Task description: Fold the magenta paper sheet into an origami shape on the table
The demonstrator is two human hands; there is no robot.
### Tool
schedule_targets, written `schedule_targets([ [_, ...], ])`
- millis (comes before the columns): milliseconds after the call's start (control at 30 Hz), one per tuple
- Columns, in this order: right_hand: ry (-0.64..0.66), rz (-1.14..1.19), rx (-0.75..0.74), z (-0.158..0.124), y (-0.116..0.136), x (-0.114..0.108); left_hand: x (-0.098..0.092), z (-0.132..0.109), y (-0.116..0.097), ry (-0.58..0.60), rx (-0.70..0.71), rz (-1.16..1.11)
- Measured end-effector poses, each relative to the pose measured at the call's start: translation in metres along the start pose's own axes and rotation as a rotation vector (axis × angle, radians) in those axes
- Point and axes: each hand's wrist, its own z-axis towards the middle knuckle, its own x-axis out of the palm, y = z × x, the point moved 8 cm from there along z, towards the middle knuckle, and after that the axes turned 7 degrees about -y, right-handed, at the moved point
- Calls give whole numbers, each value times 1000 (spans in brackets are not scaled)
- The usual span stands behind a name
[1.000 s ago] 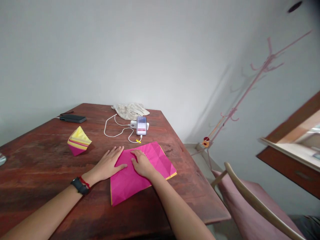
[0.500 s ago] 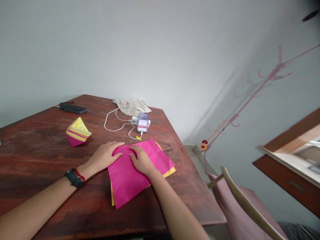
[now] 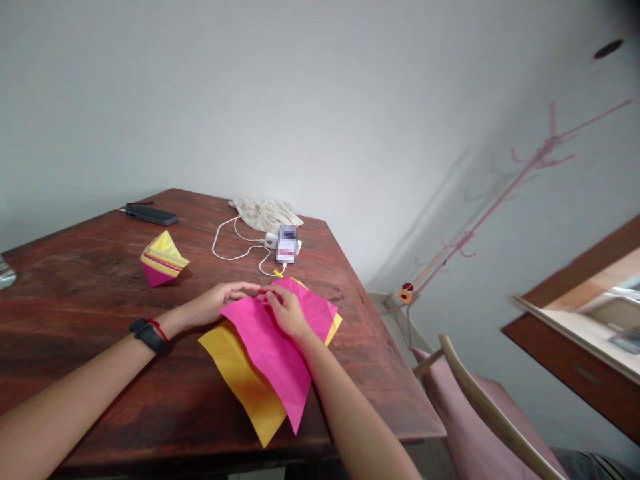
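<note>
A creased pink paper sheet (image 3: 273, 343) is lifted and bent near the table's front, its near corner hanging down. Beneath it a yellow paper sheet (image 3: 250, 380) shows on the left, with a strip of yellow at the right edge. My right hand (image 3: 287, 310) is closed on the pink sheet at its far edge, thumb and fingers bent together. Against the same edge, my left hand (image 3: 213, 303) has its fingers reaching to the right fingertips, the paper partly hiding its thumb. Left of my hands stands a folded yellow and pink paper piece (image 3: 163, 260).
Farther back lie a phone (image 3: 287, 245) on a white power bank, a white cable (image 3: 214, 241), a crumpled cloth (image 3: 265, 213) and a dark device (image 3: 151, 214). A clear object (image 3: 6, 275) is at the left edge. A chair (image 3: 475, 393) stands right of the wooden table (image 3: 375, 400).
The pink sheet has risen and shifted right and toward me, exposing much more of the yellow one, which has turned. My hands have moved together at the far edge. The view has shifted slightly.
</note>
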Motion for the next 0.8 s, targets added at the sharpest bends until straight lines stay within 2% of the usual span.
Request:
schedule_targets([
  [100, 23, 170, 79, -2, -2, 4, 2, 2, 0, -1, 56, 44],
  [267, -2, 201, 123, -3, 1, 2, 1, 1, 4, -50, 33, 57],
  [433, 27, 432, 228, -5, 0, 8, -1, 4, 9, -60, 22, 52],
  [533, 58, 538, 241, -7, 6, 9, -3, 6, 9, -94, 33, 57],
  [633, 75, 630, 248, -9, 10, 9, -2, 5, 5, -124, 76, 113],
  [800, 3, 747, 314, -7, 4, 5, 3, -1, -6, -124, 179, 257],
])
